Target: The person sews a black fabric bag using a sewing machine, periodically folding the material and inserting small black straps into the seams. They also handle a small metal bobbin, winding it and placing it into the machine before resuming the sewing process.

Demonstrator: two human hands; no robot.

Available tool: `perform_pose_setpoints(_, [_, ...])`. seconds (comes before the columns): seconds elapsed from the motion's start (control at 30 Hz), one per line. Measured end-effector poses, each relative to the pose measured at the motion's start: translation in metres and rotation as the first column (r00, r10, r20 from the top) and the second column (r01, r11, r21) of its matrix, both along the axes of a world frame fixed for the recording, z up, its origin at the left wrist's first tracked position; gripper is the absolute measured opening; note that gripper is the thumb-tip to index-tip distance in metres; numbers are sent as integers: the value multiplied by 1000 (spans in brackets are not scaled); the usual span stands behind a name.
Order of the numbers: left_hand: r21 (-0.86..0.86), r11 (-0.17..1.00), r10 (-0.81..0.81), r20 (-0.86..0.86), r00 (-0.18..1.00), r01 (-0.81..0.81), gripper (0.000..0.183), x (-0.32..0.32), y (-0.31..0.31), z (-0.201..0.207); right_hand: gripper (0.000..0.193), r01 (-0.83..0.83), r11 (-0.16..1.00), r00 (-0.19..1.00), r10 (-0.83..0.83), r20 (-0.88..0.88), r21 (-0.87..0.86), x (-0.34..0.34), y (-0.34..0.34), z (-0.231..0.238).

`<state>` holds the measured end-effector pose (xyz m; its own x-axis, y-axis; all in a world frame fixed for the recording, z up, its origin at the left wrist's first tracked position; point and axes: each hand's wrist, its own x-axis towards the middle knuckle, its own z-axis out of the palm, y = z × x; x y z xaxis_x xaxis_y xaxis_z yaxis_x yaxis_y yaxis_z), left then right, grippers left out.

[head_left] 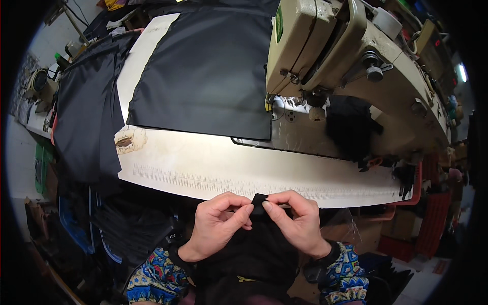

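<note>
At the lower centre of the frame, by the near edge of the worktop (203,152), I am holding a small black fabric piece (260,204). My left hand (218,223) is pinching its left side between thumb and fingers; my right hand (300,221) is gripping the right side likewise. This paired fingertip hold is probably serving control, the piece being too small for a full grasp. At upper centre, a large dark panel (203,71) is lying flat, presumably to avoid creasing, its right edge resting beside the needle end of the sewing machine (305,46); I cannot tell whether the foot is pressing it. At right, a black cloth bundle (351,122) is sitting under the machine's arm, seemingly aside from the panel.
</note>
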<state>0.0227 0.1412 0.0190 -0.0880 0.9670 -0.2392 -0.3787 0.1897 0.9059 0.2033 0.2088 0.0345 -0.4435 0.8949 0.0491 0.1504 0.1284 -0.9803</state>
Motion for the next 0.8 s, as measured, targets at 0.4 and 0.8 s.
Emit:
perform_pose_setpoints(0.4, [483,788,301,-843,445,382,17,-37,62,-3,20,-416,561,790,-165,590,715,-18,125,-23])
perform_pose_setpoints(0.8, [451,652,544,-838,37,610,17,-42,158,-25,35,-324,646,813,-183,552,691,-5,118,-31])
